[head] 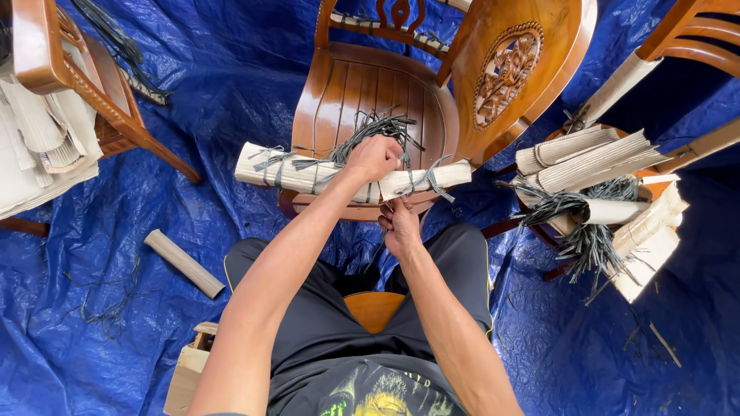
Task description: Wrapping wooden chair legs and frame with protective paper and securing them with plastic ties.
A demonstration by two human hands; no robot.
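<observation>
Black shorts (pixel 308 308) nearest, right hand (pixel 401 228) pinching a dark strap below a cream paper roll (pixel 308 176), left hand (pixel 373 159) fisted on top, roll across wooden chair seat (pixel 362 92), more rolls stacked on right chair (pixel 609 166), blue tarp (pixel 92 323) beneath.

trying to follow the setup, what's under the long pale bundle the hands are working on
The pale bundle lies across the front edge of a wooden chair seat. The left hand presses on top; the right hand is just below. The seat edge beneath is hidden.
</observation>
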